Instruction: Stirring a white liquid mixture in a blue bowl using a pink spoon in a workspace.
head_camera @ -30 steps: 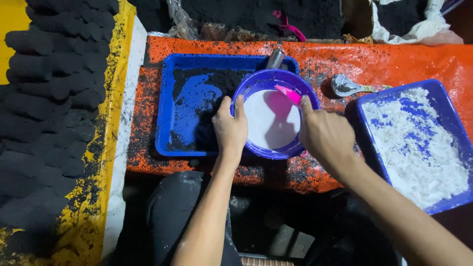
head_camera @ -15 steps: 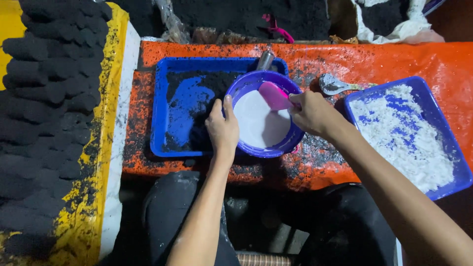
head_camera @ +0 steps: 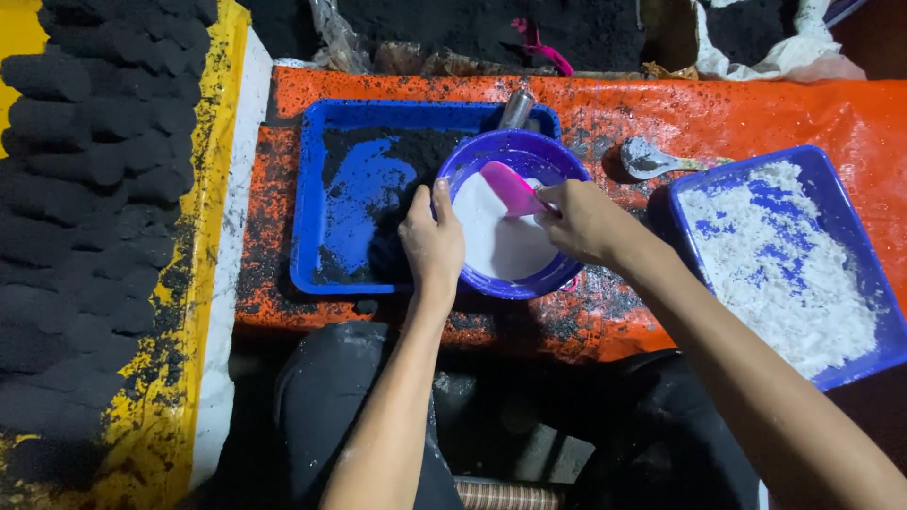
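Lifted since before, pink spatula (head_camera: 511, 187) in right hand (head_camera: 584, 222) over white-filled bowl (head_camera: 557, 159); left hand (head_camera: 433, 242) grips rim.

From my seat I see two bare forearms reaching up from the bottom of the view — no sleeves, no gloves, no watch or rings that I can make out. The left hand (head_camera: 433, 241) and the right hand (head_camera: 586, 222) are both uncovered. Below the left hand, past the wrist and elbow, lies a knee in dark, almost black cloth, dusted with pale powder. Below the right hand the other leg shows the same dark fabric — mostly lost in shadow.
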